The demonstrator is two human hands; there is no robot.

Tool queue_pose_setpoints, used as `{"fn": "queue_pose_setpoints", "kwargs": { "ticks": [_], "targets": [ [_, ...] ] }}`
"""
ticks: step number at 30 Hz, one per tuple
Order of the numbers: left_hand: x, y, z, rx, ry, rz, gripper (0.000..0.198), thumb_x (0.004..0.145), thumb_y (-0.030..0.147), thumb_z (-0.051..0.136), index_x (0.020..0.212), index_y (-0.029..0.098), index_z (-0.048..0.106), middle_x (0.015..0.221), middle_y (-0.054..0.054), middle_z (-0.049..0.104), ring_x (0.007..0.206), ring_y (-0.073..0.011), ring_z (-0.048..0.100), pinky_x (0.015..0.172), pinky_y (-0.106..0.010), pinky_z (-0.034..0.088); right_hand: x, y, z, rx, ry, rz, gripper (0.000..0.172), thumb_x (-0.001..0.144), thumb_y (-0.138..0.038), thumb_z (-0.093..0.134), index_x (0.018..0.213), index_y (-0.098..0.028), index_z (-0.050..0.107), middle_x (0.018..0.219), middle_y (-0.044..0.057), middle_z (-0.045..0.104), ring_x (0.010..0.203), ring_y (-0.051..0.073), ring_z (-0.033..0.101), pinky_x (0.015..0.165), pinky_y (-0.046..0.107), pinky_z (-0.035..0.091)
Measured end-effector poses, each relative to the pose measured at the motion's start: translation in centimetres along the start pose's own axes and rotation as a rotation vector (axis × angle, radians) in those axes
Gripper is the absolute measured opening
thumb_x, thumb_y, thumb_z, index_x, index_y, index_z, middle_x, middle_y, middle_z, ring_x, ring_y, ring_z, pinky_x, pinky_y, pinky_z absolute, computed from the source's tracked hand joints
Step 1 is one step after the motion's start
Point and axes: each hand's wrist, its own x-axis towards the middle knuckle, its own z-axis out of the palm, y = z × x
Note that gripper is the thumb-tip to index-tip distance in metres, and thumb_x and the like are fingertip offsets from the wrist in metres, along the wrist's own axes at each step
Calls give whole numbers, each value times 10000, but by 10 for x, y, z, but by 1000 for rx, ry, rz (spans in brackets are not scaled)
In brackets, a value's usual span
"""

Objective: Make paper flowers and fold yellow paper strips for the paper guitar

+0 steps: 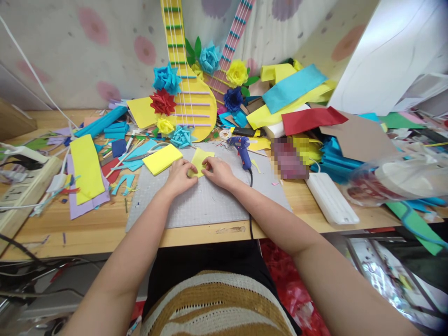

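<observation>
A small yellow paper piece (200,160) lies over the grey cutting mat (210,205) between my hands. My left hand (181,177) has its fingers curled on the paper's left edge. From the other side, my right hand (219,171) pinches its right edge. Just left of my left hand rests a folded yellow paper stack (162,159), partly over scissors (150,151). A blue hot glue gun (242,151) stands on the mat to the right of my right hand, its black cord running down to the table's front edge.
Behind the mat lean a yellow paper guitar (198,105) and a pink one (227,56), decorated with paper flowers. Coloured paper (296,88) piles up at right. A white power strip (332,198) lies at the right; another (26,186) sits at left among scraps.
</observation>
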Motion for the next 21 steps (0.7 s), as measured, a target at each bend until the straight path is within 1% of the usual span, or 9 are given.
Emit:
{"fn": "queue_pose_setpoints", "kwargs": {
  "ticks": [8,11,14,16,18,21],
  "targets": [
    [1,-2,1,13,7,1,166,643,217,611,802,213,654,937,-47,524,984,-238,483,918,-398,384,-1,-1,2,-55,4,-36,138,811,-231,543,929,-176,587,852,53,635,854,191,508,719,303,370],
    [2,0,1,21,15,-4,146,668,228,602,799,208,664,931,-51,532,978,-237,486,918,-398,383,-1,-1,3,-78,3,-48,140,823,-235,533,934,-172,590,863,61,632,863,195,505,735,307,370],
    [2,1,2,13,40,-14,118,716,279,596,777,203,662,917,-51,544,967,-230,488,921,-394,378,-1,-1,3,-86,-9,-38,147,834,-238,529,949,-169,588,869,65,632,876,200,506,744,310,370],
    [3,0,4,10,54,-20,140,729,328,613,767,200,657,913,-51,550,967,-230,485,920,-393,376,-1,-1,2,-81,-14,-34,147,838,-233,526,957,-170,585,867,65,632,879,199,507,746,310,372],
    [3,0,5,10,57,-23,158,714,352,645,768,204,655,920,-50,552,974,-234,480,916,-395,375,-1,-2,2,-77,-16,-29,142,842,-228,521,958,-174,582,866,65,632,882,199,509,745,310,373],
    [2,0,5,13,48,-26,156,691,342,678,771,210,653,930,-47,547,977,-237,474,913,-396,373,-1,-3,1,-90,-24,-17,135,845,-228,518,956,-176,575,875,69,632,891,202,509,744,312,372]
  ]
}}
